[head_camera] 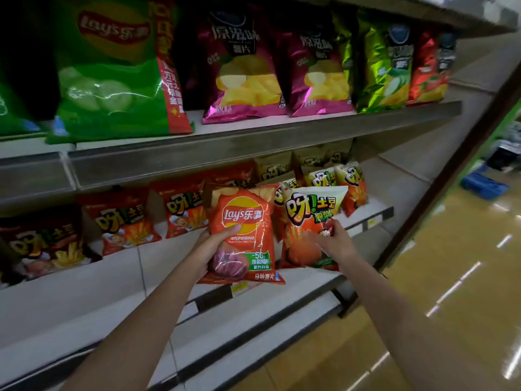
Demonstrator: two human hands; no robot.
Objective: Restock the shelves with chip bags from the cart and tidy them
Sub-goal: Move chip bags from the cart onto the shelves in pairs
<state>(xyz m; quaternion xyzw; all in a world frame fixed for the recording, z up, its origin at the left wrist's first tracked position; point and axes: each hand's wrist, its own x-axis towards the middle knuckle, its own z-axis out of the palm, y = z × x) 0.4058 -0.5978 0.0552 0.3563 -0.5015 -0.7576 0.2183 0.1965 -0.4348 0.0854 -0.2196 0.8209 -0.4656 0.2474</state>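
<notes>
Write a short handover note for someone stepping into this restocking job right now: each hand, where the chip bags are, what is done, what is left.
Left hand: grips the orange Lay's bag, held upright before the lower shelf.
Right hand: holds the white-topped fries bag at the same shelf.
Done: the upper shelf carries standing bags; red fries bags line the lower one.
Left: set both held bags in place and straighten the row. The cart is out of view.

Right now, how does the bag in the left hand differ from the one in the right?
The orange Lay's bag has a round red-and-yellow logo; the white-topped bag has big yellow lettering. The left hand grips the Lay's bag from its side; the right hand grips the white-topped bag's front. Both are mostly orange-red.
</notes>
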